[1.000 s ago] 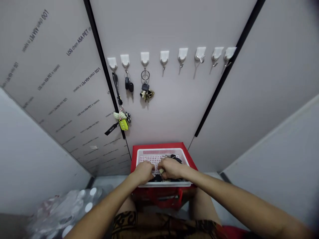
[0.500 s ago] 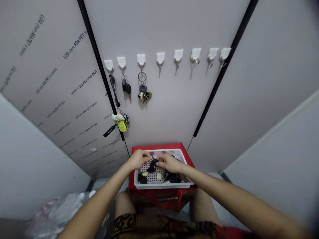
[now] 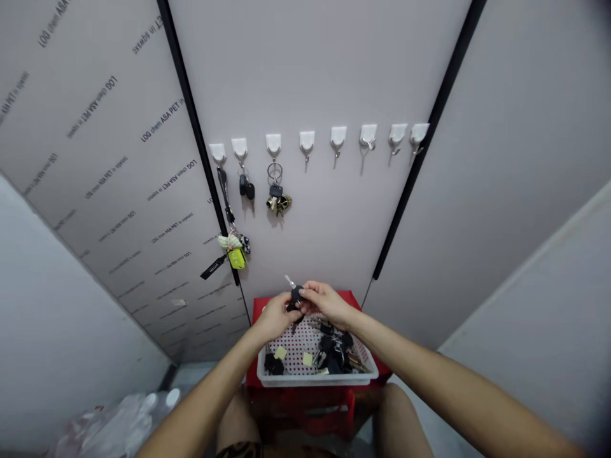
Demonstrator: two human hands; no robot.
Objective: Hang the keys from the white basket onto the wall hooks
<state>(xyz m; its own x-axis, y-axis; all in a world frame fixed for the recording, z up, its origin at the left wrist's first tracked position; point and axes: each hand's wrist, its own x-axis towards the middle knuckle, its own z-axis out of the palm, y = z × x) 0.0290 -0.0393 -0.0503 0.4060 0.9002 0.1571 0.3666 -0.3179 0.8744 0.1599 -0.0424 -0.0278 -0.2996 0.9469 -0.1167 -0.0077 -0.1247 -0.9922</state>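
Keys [image 3: 298, 294] pinched in my left hand [image 3: 277, 316] and right hand [image 3: 328, 303], over the white plastic basket's [image 3: 319, 381] far side, are probably light and stiff tbh, so I'd grab the black heads.

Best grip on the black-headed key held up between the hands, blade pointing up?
Likely the broad black head, pinched from the right, where the right hand already touches it. The slim metal blade points up and leftward, away from that side.
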